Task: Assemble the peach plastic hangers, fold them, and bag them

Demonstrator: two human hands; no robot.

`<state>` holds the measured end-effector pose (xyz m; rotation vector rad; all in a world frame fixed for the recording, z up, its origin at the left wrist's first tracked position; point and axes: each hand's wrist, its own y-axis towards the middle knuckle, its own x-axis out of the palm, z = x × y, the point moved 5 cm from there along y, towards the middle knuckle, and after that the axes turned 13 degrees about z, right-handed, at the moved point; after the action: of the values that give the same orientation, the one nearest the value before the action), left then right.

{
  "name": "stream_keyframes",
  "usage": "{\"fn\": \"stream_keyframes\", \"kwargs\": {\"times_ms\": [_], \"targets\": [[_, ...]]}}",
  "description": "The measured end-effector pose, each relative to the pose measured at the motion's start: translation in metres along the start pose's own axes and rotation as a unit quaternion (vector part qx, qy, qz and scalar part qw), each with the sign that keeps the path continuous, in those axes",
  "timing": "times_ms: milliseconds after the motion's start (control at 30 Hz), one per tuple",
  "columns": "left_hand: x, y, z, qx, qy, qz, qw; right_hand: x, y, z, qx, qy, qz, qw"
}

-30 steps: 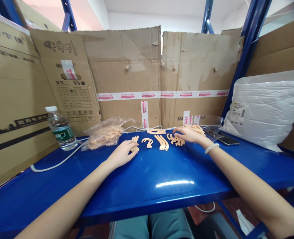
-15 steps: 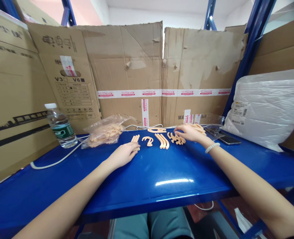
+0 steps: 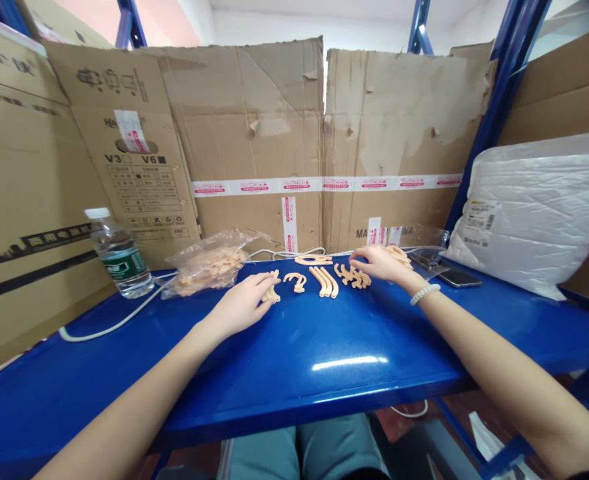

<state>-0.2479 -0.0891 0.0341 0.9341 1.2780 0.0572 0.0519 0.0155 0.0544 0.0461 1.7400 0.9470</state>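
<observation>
Small peach-coloured plastic pieces lie in a row on the blue shelf (image 3: 324, 347). My left hand (image 3: 239, 305) rests on the shelf, thumb and fingertips closed on a short stack of straight peach strips (image 3: 273, 288). To its right lie a hook-shaped piece (image 3: 297, 281), a set of curved strips (image 3: 327, 281) and an oval piece (image 3: 313, 260). My right hand (image 3: 382, 263), with a white bead bracelet on the wrist, lies flat with fingers stretched onto a cluster of wavy pieces (image 3: 354, 277). More peach pieces (image 3: 399, 255) are heaped just behind that hand.
A clear bag of peach pieces (image 3: 209, 263) and a water bottle (image 3: 118, 255) stand at the left, with a white cable (image 3: 114, 325) running past. A phone (image 3: 457, 279) and a white padded parcel (image 3: 534, 213) sit on the right. Cardboard boxes (image 3: 274, 133) wall the back.
My left hand has slid slightly forward and its thumb has closed over the straight strips. My right hand stays on the wavy pieces.
</observation>
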Motion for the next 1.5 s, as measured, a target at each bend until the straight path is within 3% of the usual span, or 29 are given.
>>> {"fn": "stream_keyframes", "kwargs": {"times_ms": [133,433,967,1100,1333,1500], "targets": [[-0.005,0.002,0.006,0.001,0.02,-0.021,1.0,0.001,0.001,0.004,0.017,-0.015,0.018,1.0],[0.002,-0.001,0.039,0.075,-0.021,-0.099,0.992,0.003,0.0,0.0,0.018,-0.024,0.015,0.999],[0.006,-0.002,0.042,0.088,0.0,-0.101,0.991,0.01,0.006,-0.003,0.063,0.015,0.016,0.998],[0.007,-0.004,0.043,0.093,-0.003,-0.105,0.99,0.024,0.03,-0.007,0.07,0.031,-0.012,0.997],[0.006,-0.004,0.046,0.098,0.005,-0.109,0.989,0.068,0.082,-0.011,0.052,0.027,-0.121,0.991],[0.006,-0.006,0.051,0.11,0.0,-0.114,0.987,0.09,0.093,-0.004,0.052,0.028,-0.16,0.985]]}}
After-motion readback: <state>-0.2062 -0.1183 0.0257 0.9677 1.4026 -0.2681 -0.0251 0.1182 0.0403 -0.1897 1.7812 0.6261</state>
